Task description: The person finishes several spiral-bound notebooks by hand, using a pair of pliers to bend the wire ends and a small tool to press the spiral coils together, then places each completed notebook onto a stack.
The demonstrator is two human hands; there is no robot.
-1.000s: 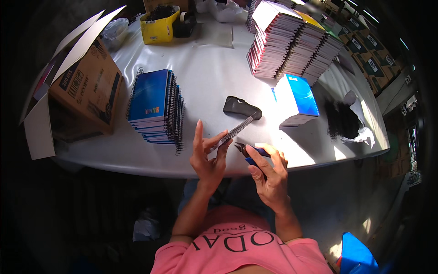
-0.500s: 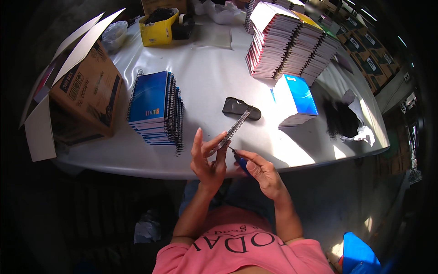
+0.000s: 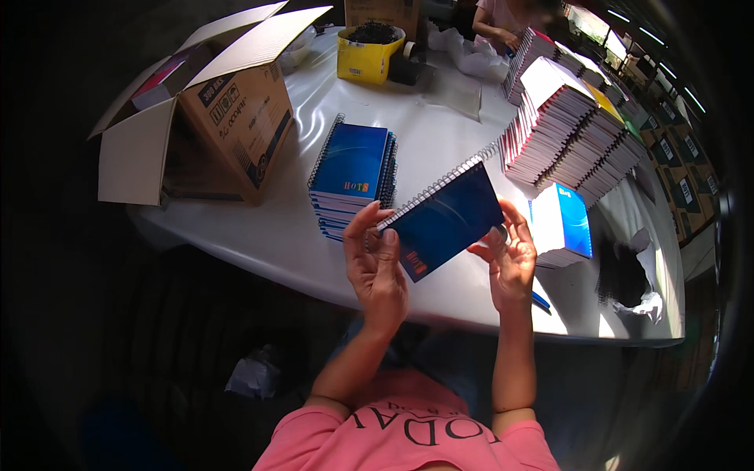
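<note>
Two hands, one spiral-bound blue notebook [image 3: 452,220] between them, held tilted above the near table edge [image 3: 440,302]. Left hand [image 3: 377,267] pinches its lower-left corner by the spiral; right hand [image 3: 512,255] grasps the opposite edge. One blue notebook stack [image 3: 351,161] beyond the left hand, exact count not readable. One shorter stack [image 3: 572,228] beyond the right, blue cover partly showing. Several tall notebook columns [image 3: 561,129] farther off, too packed to count. One blue handle [image 3: 541,301] beside the right wrist. One open carton [image 3: 236,129], one yellow tub [image 3: 364,61], one other person [image 3: 503,23] at the far side.
</note>
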